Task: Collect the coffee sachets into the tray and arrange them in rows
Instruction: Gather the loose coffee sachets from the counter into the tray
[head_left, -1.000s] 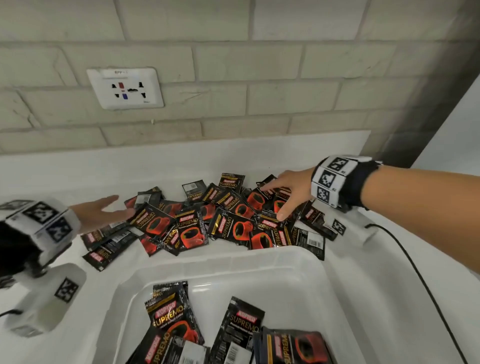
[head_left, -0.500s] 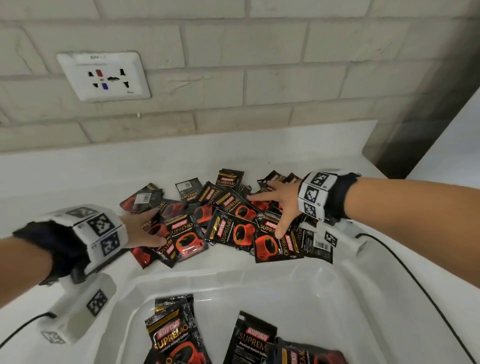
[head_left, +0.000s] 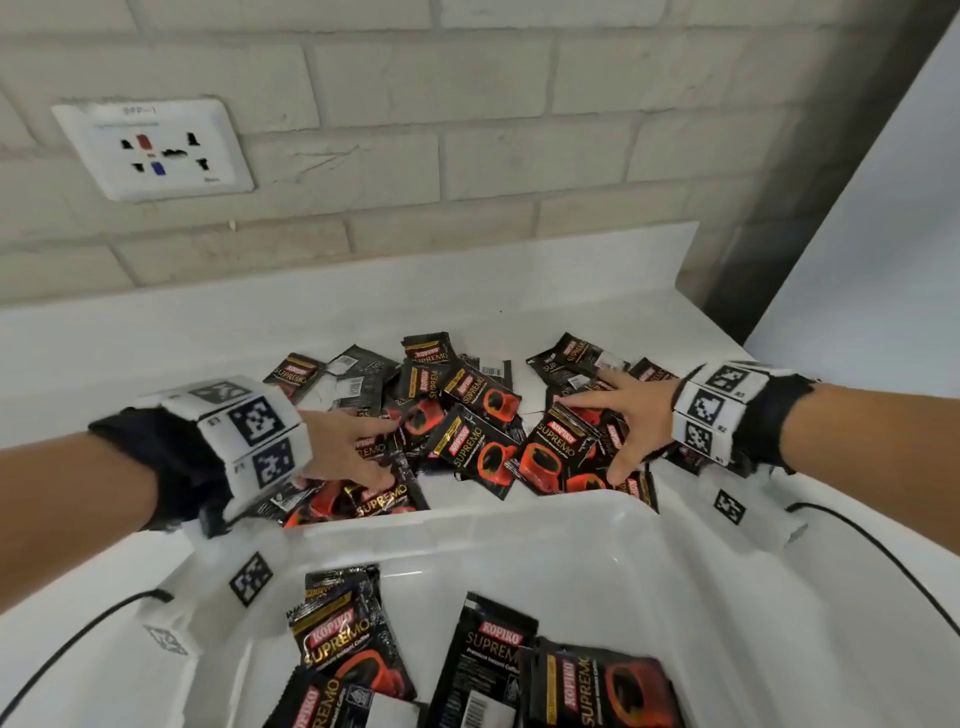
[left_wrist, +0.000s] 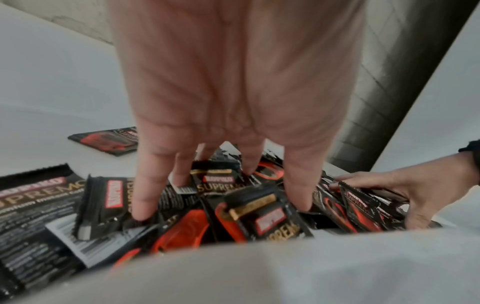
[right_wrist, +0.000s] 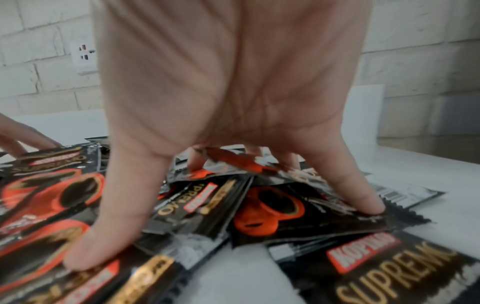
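Overhead, tray (head_left: 691, 582) sachets (head_left: 358, 654) show; wrist views miss them.

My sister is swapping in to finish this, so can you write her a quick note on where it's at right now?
Left hand: fingers spread, pressing down on the left side of the pile, gripping nothing.
Right hand: the same on the right side, fingers splayed flat on the sachets.
The pile lies on the counter, right behind the tray.
Done: a few sachets are in the tray, lying loose and overlapping, not in rows.
Left: get the pile into the tray, probably by dragging it over the rim, then line everything up in rows.
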